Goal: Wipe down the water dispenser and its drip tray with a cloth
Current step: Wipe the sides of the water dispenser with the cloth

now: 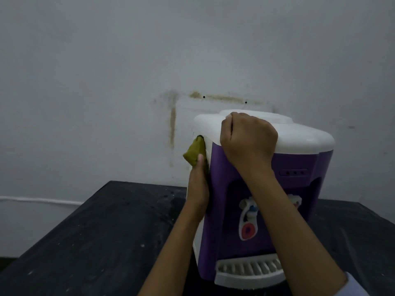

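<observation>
- The purple plastic water dispenser (222,189) with its round white top (303,135) stood on a black table (96,231). It sat at about 4 o'clock from the middle of the view.
- Its front was dark purple, and its side at 9 o'clock was white.
- A white tap (248,218) with red and blue bits hung on the front. A second tap (296,201) peeked out past the arm at 3 o'clock.
- The white slotted drip tray (248,272) stuck out at the bottom of the dispenser, at 6 o'clock. It looked pale and a bit grey.
- A small olive-green cloth (193,151) was bunched into a point against the white side, just under the white top.
- The left hand (197,189) reached up along that side and held the cloth against it. Its thumb (200,160) lay straight on the cloth. The other fingers were hidden behind it.
- The right hand (249,139) sat on the front edge of the white top, at 12 o'clock from the taps. Its fingers were curled in tight like a fist, with the back of the hand facing up.
- The right arm crossed over the purple front, and a pale sleeve (359,285) showed at 5 o'clock.
- Behind it all was a grey wall (106,71) with brown stains (172,124), at 11 o'clock from the dispenser.
</observation>
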